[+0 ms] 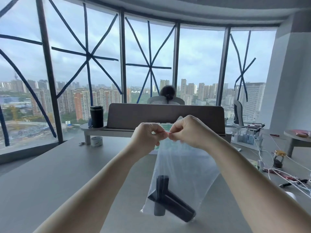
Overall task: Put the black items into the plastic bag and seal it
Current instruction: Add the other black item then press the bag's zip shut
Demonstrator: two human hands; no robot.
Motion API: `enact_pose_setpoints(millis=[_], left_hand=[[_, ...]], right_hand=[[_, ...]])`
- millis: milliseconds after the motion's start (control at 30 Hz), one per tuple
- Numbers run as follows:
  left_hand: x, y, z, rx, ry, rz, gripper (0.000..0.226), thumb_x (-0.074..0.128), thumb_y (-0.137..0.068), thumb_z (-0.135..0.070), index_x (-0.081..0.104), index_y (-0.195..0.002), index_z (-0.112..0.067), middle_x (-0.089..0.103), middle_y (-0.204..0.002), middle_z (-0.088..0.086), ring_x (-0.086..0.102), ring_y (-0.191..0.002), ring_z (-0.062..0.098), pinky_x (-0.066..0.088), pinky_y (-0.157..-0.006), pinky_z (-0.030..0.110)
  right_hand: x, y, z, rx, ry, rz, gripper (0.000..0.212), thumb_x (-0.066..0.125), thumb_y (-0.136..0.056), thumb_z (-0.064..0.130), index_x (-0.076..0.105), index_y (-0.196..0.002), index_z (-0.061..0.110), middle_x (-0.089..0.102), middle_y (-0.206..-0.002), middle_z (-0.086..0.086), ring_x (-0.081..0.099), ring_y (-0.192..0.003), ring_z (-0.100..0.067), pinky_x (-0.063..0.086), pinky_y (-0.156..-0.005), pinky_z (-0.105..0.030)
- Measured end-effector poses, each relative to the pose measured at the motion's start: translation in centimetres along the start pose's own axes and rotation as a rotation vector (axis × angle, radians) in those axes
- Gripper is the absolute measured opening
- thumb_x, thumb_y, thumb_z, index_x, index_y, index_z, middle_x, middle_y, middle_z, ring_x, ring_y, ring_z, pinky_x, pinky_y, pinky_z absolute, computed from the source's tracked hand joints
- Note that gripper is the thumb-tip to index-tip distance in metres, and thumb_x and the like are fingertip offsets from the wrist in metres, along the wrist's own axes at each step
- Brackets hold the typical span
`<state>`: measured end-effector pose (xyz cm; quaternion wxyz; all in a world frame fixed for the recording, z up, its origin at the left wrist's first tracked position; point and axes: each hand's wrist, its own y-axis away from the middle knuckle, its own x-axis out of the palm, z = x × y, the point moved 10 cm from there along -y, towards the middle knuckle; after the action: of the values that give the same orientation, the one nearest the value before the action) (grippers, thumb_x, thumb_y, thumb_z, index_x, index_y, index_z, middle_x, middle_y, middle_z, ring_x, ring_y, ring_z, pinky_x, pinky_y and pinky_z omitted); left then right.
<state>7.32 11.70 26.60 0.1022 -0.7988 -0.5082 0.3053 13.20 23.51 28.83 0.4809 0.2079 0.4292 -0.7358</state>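
A black tumbler (96, 116) stands on the desk shelf (93, 128) — white cables (276, 162) sprawl far right.

Lit by soft overcast daylight through the tall windows (148, 56) ahead; bright, cool, bluish. Backlit, yet forearms and both hands evenly exposed. Faint, diffuse shadows only on the grey worktop (50, 174), darkest under the plastic bag (183, 167). Pale sheen across the worktop's far part from the window light. Sky close to washed out but cloud detail kept. Strong wide-angle bending: window frames bowed outward at left and right, ceiling edge curved. Slight motion blur at the fingers of the right hand (188, 132); mild softness overall, distant city hazy. Black items (170, 200) sharp through the clear film.
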Motion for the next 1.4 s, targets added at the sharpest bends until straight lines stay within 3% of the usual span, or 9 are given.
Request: enact_pose_setpoints(millis=[167, 300, 400, 600, 867, 967, 1100, 1233, 1400], left_hand=[[-0.8, 0.2, 0.4, 0.019, -0.052, -0.122, 0.009, 0.07, -0.08, -0.013, 0.069, -0.072, -0.011, 0.056, -0.062, -0.009, 0.051, -0.052, 0.009, 0.038, -0.046, 0.01], [-2.1, 0.5, 1.2, 0.019, -0.075, -0.236, 0.011, 0.069, -0.08, -0.014, 0.068, -0.07, -0.011, 0.053, -0.053, -0.011, 0.049, -0.051, 0.005, 0.037, -0.053, 0.018], [-3.7, 0.7, 2.5, -0.008, -0.069, -0.314, 0.011, 0.067, -0.081, -0.013, 0.069, -0.072, -0.008, 0.053, -0.051, -0.009, 0.047, -0.049, 0.01, 0.038, -0.052, 0.024], [-5.9, 1.2, 3.9, -0.004, -0.094, -0.384, 0.011, 0.067, -0.082, -0.009, 0.069, -0.072, -0.007, 0.061, -0.059, 0.0, 0.048, -0.051, 0.012, 0.038, -0.046, 0.01], [-9.1, 1.9, 5.0, -0.004, -0.099, -0.467, 0.011, 0.068, -0.081, -0.011, 0.071, -0.07, -0.012, 0.062, -0.058, -0.007, 0.053, -0.054, 0.009, 0.039, -0.052, 0.012], [-10.0, 2.0, 6.0, -0.028, -0.026, -0.469, 0.019, 0.068, -0.08, -0.008, 0.067, -0.064, -0.017, 0.056, -0.044, -0.011, 0.048, -0.047, 0.012, 0.042, -0.055, 0.027], [-11.5, 1.7, 7.3, -0.046, 0.048, -0.456, 0.019, 0.067, -0.081, -0.009, 0.066, -0.064, -0.018, 0.054, -0.038, -0.017, 0.045, -0.049, 0.015, 0.041, -0.065, 0.032], [-13.5, 1.1, 8.1, -0.025, 0.083, -0.496, 0.019, 0.069, -0.08, -0.011, 0.067, -0.063, -0.02, 0.054, -0.038, -0.014, 0.043, -0.045, 0.019, 0.04, -0.059, 0.03], [-15.5, -0.3, 11.4, -0.046, 0.106, -0.53, 0.022, 0.068, -0.08, -0.01, 0.066, -0.062, -0.021, 0.052, -0.037, -0.013, 0.039, -0.043, 0.018, 0.038, -0.056, 0.029]], right_hand=[[0.1, 0.6, 0.4, 0.004, 0.16, -0.078, 0.015, 0.07, -0.081, 0.032, 0.075, -0.072, 0.02, 0.07, -0.069, 0.004, 0.059, -0.069, -0.011, 0.047, -0.064, -0.03], [0.1, 1.1, -0.4, 0.009, 0.282, -0.142, 0.016, 0.062, -0.085, 0.037, 0.072, -0.08, 0.025, 0.071, -0.077, 0.009, 0.065, -0.081, -0.018, 0.052, -0.077, -0.036], [-0.3, 1.8, -2.1, 0.047, 0.327, -0.158, 0.019, 0.058, -0.088, 0.038, 0.071, -0.083, 0.025, 0.072, -0.084, 0.007, 0.065, -0.085, -0.022, 0.05, -0.075, -0.034], [-0.2, 3.3, -3.2, 0.038, 0.39, -0.163, 0.019, 0.055, -0.09, 0.038, 0.07, -0.088, 0.026, 0.075, -0.091, 0.008, 0.066, -0.088, -0.022, 0.05, -0.075, -0.033], [0.0, 3.8, -3.3, 0.027, 0.356, -0.156, 0.018, 0.056, -0.089, 0.038, 0.069, -0.084, 0.027, 0.074, -0.085, 0.008, 0.065, -0.084, -0.021, 0.052, -0.078, -0.035], [-0.2, 3.8, -3.2, 0.022, 0.329, -0.165, 0.018, 0.057, -0.088, 0.038, 0.068, -0.08, 0.026, 0.07, -0.077, 0.008, 0.064, -0.079, -0.022, 0.053, -0.074, -0.034], [-0.3, 3.5, -2.1, -0.011, 0.323, -0.203, 0.023, 0.06, -0.088, 0.038, 0.064, -0.071, 0.023, 0.061, -0.065, 0.008, 0.062, -0.071, -0.022, 0.052, -0.067, -0.033], [-0.6, 2.7, 0.1, -0.08, 0.325, -0.284, 0.04, 0.064, -0.087, 0.043, 0.047, -0.057, 0.024, 0.052, -0.055, 0.009, 0.054, -0.062, -0.02, 0.041, -0.058, -0.031], [1.8, 0.1, 0.3, -0.126, 0.277, -0.312, 0.039, 0.069, -0.085, 0.043, 0.056, -0.058, 0.016, 0.048, -0.048, 0.011, 0.051, -0.052, -0.018, 0.046, -0.056, -0.033]])
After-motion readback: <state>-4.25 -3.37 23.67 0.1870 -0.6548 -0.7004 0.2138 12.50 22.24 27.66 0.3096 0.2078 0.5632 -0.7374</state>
